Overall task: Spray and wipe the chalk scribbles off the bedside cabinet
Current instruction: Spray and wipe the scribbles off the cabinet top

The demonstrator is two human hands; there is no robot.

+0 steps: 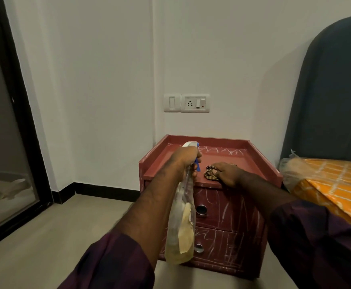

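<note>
A red bedside cabinet [232, 217] stands against the wall, with white chalk scribbles [222, 151] along the back of its top and over both drawer fronts. My left hand [186, 158] grips the neck of a clear spray bottle [180, 226] with a white head and a blue trigger, held in front of the cabinet's left side, its nozzle pointing over the top. My right hand [225, 173] rests on a brown patterned cloth [210, 174] near the front edge of the cabinet top, fingers lying over it.
A bed with an orange patterned cover [332, 184] and a dark headboard [332, 90] stands at the right, a plastic bag [291, 170] at its corner. A switch and socket plate [187, 103] is on the wall above. A glass door [5, 142] fills the left.
</note>
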